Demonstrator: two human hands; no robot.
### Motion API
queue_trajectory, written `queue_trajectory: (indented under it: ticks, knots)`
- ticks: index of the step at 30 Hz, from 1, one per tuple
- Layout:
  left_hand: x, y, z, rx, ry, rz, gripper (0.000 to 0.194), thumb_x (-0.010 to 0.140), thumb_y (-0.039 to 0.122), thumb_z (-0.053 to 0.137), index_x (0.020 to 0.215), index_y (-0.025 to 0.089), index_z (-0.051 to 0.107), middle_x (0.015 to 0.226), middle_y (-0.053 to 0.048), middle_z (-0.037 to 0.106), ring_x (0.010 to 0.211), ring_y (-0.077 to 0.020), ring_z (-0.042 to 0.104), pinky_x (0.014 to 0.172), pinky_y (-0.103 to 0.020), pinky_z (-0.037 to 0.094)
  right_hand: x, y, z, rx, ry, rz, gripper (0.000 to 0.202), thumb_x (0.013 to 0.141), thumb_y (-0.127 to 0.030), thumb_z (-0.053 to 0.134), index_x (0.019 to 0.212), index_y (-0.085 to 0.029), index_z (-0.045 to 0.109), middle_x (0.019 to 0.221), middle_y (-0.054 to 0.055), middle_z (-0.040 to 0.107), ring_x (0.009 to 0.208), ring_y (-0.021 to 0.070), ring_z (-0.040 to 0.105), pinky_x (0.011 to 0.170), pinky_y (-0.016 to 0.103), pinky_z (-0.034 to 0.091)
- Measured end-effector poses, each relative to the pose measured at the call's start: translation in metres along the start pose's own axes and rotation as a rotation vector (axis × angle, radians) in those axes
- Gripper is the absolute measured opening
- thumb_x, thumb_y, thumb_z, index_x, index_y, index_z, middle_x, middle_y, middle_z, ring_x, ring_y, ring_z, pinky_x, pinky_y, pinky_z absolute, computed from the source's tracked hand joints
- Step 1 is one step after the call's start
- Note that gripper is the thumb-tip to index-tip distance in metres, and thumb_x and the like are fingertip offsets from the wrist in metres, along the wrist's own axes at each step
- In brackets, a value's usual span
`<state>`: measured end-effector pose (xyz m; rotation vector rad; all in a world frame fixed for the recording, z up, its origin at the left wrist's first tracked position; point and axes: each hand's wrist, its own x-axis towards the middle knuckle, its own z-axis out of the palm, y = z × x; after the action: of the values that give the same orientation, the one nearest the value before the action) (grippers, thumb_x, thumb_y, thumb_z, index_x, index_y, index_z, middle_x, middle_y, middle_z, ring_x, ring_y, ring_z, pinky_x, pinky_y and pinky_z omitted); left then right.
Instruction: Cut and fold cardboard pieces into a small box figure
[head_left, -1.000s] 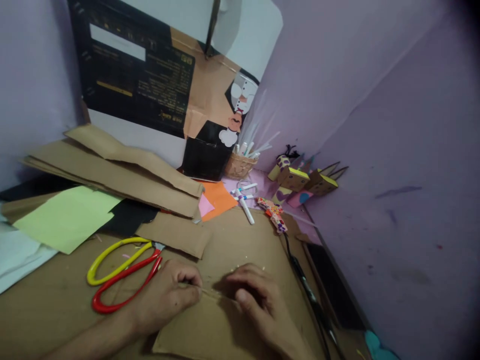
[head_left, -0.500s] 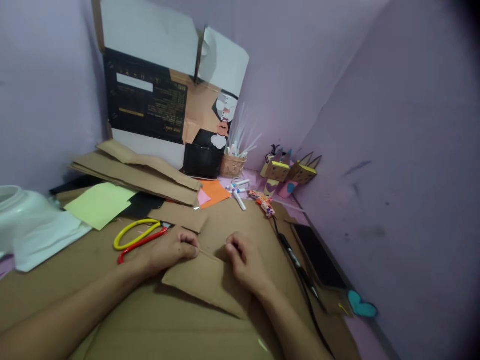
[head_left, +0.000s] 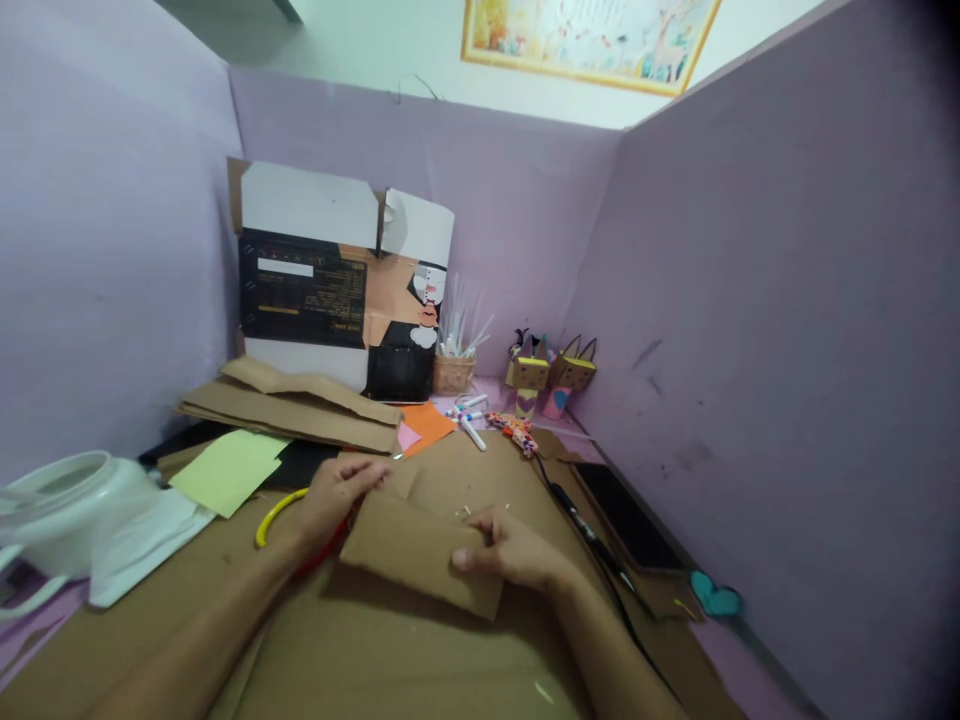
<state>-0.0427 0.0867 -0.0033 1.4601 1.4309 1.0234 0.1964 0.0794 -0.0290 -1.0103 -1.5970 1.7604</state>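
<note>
A small rectangular piece of brown cardboard [head_left: 409, 550] is tilted above the cardboard-covered tabletop. My right hand [head_left: 506, 550] grips its right side, thumb on the near face and fingers behind. My left hand [head_left: 339, 502] is beside the upper left corner, its fingertips pinched together. What they hold, if anything, cannot be made out. Under the left wrist lie scissors with a yellow handle loop [head_left: 279, 512] and a red one, mostly hidden by the hand and forearm.
Folded cardboard strips [head_left: 300, 415], yellow-green paper [head_left: 229, 475] and a white container [head_left: 82, 510] are on the left. Behind stand an opened printed box [head_left: 307, 290] and a small basket [head_left: 454, 375]. Markers [head_left: 472, 430], a glue gun [head_left: 514, 432], its cable and a black tablet-like slab [head_left: 630, 515] lie rightward.
The camera has tilted up, showing a framed picture above. My right hand has closed on the cardboard's right side and raised it. My left fingertips have moved off toward its upper left corner.
</note>
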Motion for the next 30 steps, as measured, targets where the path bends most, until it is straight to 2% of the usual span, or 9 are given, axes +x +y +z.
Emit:
queue_trajectory:
  ticks: [3,6,10,13,16,20,22,26,30]
  knots:
    - [0.014,-0.007,-0.027,0.373,0.200,0.174,0.039,0.070,0.033,0.051,0.104,0.015,0.058,0.110,-0.008,0.060,0.103,-0.0228,0.052,0.088,-0.031,0.039,0.009,0.001,-0.009,0.233,0.348,-0.099,0.029,0.064,-0.038,0.067,0.080,-0.015,0.063,0.068,0.001,0.066,0.057,0.0129,0.059,0.053,0.022,0.046]
    - [0.024,-0.017,-0.039,0.633,0.124,0.216,0.050,0.071,0.029,0.047,0.119,0.013,0.049,0.122,-0.011,0.053,0.111,-0.0228,0.049,0.094,-0.033,0.037,0.018,0.002,-0.016,0.299,0.486,-0.096,0.024,0.068,-0.035,0.060,0.082,-0.016,0.060,0.062,-0.001,0.061,0.049,0.0109,0.054,0.038,0.019,0.040]
    - [0.023,-0.025,-0.013,0.882,0.013,0.350,0.056,0.070,0.031,0.051,0.122,0.012,0.046,0.125,-0.013,0.049,0.117,-0.0274,0.041,0.098,-0.040,0.032,0.021,0.002,-0.012,0.318,0.437,-0.021,0.022,0.064,-0.023,0.058,0.085,-0.015,0.059,0.062,0.000,0.060,0.048,0.0121,0.055,0.034,0.020,0.042]
    - [0.019,-0.028,0.015,1.164,0.081,0.366,0.052,0.072,0.023,0.046,0.123,0.012,0.045,0.126,-0.016,0.047,0.117,-0.0315,0.036,0.091,-0.047,0.034,0.020,0.001,-0.008,0.321,0.419,0.006,0.023,0.062,-0.019,0.056,0.085,-0.015,0.060,0.063,0.000,0.060,0.048,0.0116,0.055,0.035,0.019,0.043]
    - [0.018,-0.024,0.031,1.310,0.143,0.322,0.045,0.076,0.016,0.037,0.118,0.012,0.050,0.118,-0.016,0.054,0.104,-0.0331,0.044,0.077,-0.048,0.039,0.019,0.001,-0.009,0.320,0.423,0.025,0.023,0.062,-0.018,0.055,0.084,-0.016,0.060,0.064,0.000,0.060,0.049,0.0110,0.054,0.035,0.019,0.043]
    - [0.008,-0.016,0.029,1.345,0.230,0.387,0.043,0.077,0.010,0.035,0.113,0.017,0.057,0.105,-0.010,0.063,0.084,-0.0296,0.048,0.064,-0.040,0.041,0.020,0.003,-0.012,0.323,0.436,0.054,0.023,0.062,-0.018,0.055,0.084,-0.016,0.059,0.060,-0.001,0.058,0.047,0.0099,0.053,0.034,0.018,0.042]
    - [-0.001,-0.017,0.023,1.252,0.283,0.555,0.046,0.075,0.008,0.037,0.117,0.017,0.054,0.111,-0.009,0.060,0.085,-0.0272,0.048,0.067,-0.037,0.043,0.020,0.004,-0.013,0.330,0.442,0.071,0.020,0.062,-0.017,0.054,0.082,-0.016,0.059,0.058,-0.002,0.057,0.044,0.0094,0.051,0.033,0.017,0.041]
    - [-0.014,-0.024,0.015,1.002,0.207,0.989,0.061,0.075,0.006,0.044,0.132,0.028,0.035,0.135,-0.009,0.038,0.102,-0.0272,0.044,0.087,-0.040,0.040,0.018,0.004,-0.010,0.372,0.395,0.113,0.023,0.061,-0.015,0.052,0.083,-0.014,0.059,0.058,0.000,0.059,0.044,0.0118,0.055,0.034,0.020,0.043]
    - [-0.010,-0.028,0.023,0.895,0.109,1.088,0.078,0.072,-0.002,0.042,0.137,0.034,0.020,0.145,-0.007,0.018,0.120,-0.0311,0.031,0.094,-0.046,0.036,0.014,0.000,0.002,0.440,0.303,0.120,0.031,0.059,-0.015,0.049,0.088,-0.013,0.060,0.064,0.003,0.064,0.045,0.0121,0.055,0.039,0.023,0.046]
